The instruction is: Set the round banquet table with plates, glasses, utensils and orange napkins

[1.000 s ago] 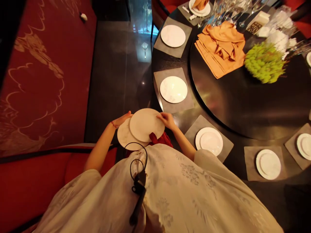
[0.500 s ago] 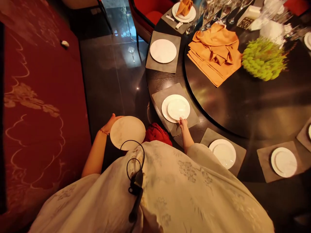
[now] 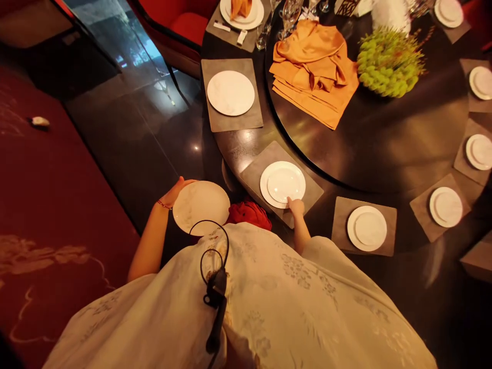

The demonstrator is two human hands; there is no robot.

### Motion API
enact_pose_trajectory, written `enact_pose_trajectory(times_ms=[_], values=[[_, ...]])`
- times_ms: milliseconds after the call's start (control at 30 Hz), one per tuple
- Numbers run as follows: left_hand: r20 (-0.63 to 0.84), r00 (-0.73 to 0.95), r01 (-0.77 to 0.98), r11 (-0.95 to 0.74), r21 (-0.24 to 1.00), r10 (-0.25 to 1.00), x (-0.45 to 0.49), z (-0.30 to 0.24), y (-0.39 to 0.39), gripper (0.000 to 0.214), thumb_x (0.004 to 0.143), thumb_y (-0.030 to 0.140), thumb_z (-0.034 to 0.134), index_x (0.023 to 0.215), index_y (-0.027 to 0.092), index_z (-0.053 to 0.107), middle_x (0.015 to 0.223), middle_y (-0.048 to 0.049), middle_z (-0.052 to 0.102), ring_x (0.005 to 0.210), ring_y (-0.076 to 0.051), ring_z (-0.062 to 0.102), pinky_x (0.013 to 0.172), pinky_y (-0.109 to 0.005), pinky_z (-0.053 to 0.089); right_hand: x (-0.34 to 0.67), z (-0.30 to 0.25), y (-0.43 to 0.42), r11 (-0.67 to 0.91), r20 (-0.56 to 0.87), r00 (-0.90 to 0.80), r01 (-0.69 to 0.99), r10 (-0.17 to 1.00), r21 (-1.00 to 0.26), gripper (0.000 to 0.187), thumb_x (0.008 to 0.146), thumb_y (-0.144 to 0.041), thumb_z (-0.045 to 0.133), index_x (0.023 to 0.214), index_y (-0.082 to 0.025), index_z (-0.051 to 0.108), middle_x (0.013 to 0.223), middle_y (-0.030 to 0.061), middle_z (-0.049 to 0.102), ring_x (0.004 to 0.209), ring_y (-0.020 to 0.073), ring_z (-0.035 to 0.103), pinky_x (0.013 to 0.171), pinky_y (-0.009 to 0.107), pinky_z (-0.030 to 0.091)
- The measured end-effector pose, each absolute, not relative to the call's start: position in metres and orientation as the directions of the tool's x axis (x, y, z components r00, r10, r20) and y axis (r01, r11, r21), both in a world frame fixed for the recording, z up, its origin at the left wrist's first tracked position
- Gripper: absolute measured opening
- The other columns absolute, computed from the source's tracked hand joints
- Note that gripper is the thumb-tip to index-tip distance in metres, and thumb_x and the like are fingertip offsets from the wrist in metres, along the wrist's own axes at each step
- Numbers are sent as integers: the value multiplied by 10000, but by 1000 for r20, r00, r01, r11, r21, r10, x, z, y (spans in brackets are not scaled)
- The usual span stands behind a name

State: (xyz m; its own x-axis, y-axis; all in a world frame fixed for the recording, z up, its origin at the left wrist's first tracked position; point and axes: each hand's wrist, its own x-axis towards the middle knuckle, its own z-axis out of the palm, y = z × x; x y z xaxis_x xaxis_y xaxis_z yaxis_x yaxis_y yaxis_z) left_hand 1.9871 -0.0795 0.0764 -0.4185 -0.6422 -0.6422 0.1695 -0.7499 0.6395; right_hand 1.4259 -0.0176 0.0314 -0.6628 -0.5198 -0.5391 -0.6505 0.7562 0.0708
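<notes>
Our right hand (image 3: 296,206), just right of the frame's centre, touches the near rim of a small plate (image 3: 285,180), one finger over its edge; we cannot tell whether the hand is pinched on it. The small plate rests on a larger plate (image 3: 263,187), a little right of its middle, probably so that the wider rim frames it. Our left hand (image 3: 173,193), left of centre, is clamped on the left edge of a held plate (image 3: 202,207), which lies nearly flat beside our body, likely to leave the right hand free. Beneath the stacked pair, a grey placemat (image 3: 310,191) lies angled on the tabletop (image 3: 246,146), seemingly to follow its curve. Farther out, orange napkins (image 3: 321,59) lie heaped on the turntable (image 3: 400,148), upper centre, against a green plant (image 3: 392,64), upper right.
</notes>
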Motion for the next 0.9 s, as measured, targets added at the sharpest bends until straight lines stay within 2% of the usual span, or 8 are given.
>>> enact_pose_trajectory(times_ms=[67,133,233,300,400,633,733,900], values=[[-615,-399,124,-704,699,-681,1980,71,-77,812,762,823,510,1091,108,710,990,-161,727,923,-305,676,796,-392,549,1417,52,-27,691,-482,-707,-678,-518,251,393,860,-456,658,924,-70,691,1014,282,694,1051,351,676,884,424,529],[-564,-345,-27,-593,805,-750,1980,72,-89,633,791,708,598,1006,126,723,931,-111,721,863,-245,656,750,-317,523,1443,57,-52,654,-476,-653,-731,-590,192,366,898,-426,611,974,-78,694,1066,265,689,1071,335,664,905,423,508],[-466,-271,-326,-375,868,-842,1985,87,-112,431,817,570,633,803,144,696,768,-30,658,743,-166,580,670,-240,447,1541,54,-96,508,-536,-293,-803,-791,-311,306,909,-406,588,970,-125,693,979,160,715,950,249,674,846,349,512],[-422,-251,-431,-290,854,-871,1989,99,-120,411,837,535,599,704,149,645,673,1,586,676,-138,518,631,-226,400,1621,56,-112,426,-569,105,-558,-815,-712,350,884,-480,605,989,-157,691,904,85,718,860,199,665,776,300,524],[-378,-208,-421,-267,867,-902,1992,105,-119,394,850,507,562,669,158,589,638,16,524,640,-124,465,600,-224,361,1708,61,-103,437,-489,389,-219,-781,-872,433,822,-564,642,989,-168,689,935,42,711,874,181,650,772,286,537],[-285,471,-113,-377,919,-835,1960,60,-115,342,923,494,435,812,186,537,763,-8,534,781,-157,516,657,-238,430,1731,42,-63,580,-543,208,214,-813,-786,459,670,-424,784,1057,-259,601,971,-13,691,791,160,662,689,313,614],[-386,421,28,-413,910,-821,1928,49,-134,382,956,508,399,1068,186,570,952,-60,605,1023,-222,565,773,-292,499,1716,26,-89,512,-522,56,309,-851,-801,380,681,-327,755,1009,-264,572,864,-44,665,716,127,649,643,277,618],[-522,106,152,-505,850,-846,1903,50,-175,468,905,480,576,1312,253,533,1163,-113,658,1171,-269,595,791,-335,544,1667,-2,-159,513,-552,-263,205,-791,-833,237,691,-218,651,908,-216,555,639,-80,522,599,100,578,587,231,597]])
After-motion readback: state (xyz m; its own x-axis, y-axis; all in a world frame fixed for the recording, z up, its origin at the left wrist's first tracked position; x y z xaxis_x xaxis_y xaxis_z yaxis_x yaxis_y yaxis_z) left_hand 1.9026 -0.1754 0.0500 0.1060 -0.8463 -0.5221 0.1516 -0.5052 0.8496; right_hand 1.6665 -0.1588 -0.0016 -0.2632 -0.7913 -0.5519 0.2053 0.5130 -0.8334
